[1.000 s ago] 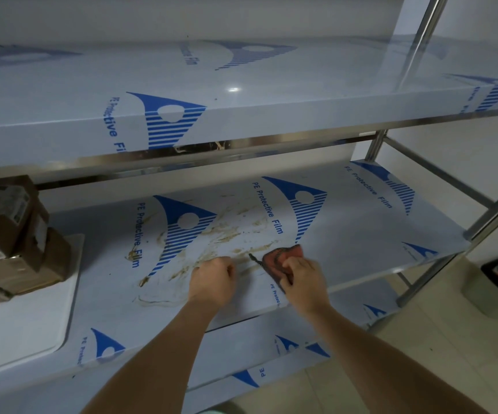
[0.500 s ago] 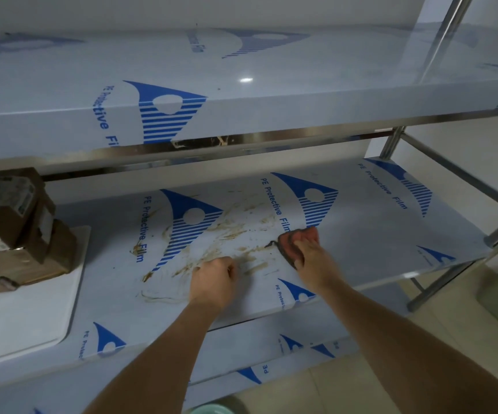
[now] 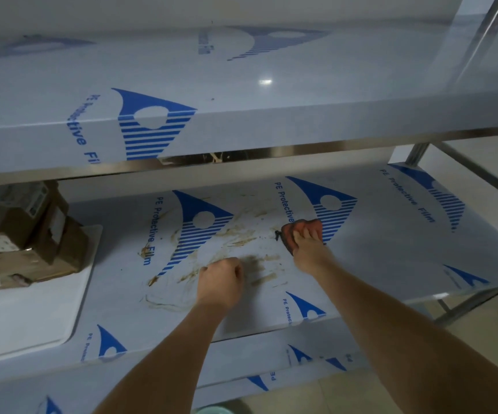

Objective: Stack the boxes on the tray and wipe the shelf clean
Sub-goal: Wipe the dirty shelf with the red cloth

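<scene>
Above: the upper shelf [image 3: 241, 94] roofs over the middle shelf [image 3: 391, 249], leaving a low slot open at the front.
Left: stacked boxes [image 3: 23, 234] on the white tray [image 3: 32, 318] block that end.
Middle: left hand [image 3: 219, 282] and right hand [image 3: 309, 246] with a cloth [image 3: 301, 227].
Right: bare shelf up to the corner post [image 3: 415, 155].

film-covered shelf [image 3: 391, 234], brown smears [image 3: 241, 237], white tray [image 3: 32, 318], cloth [image 3: 304, 227]
</scene>
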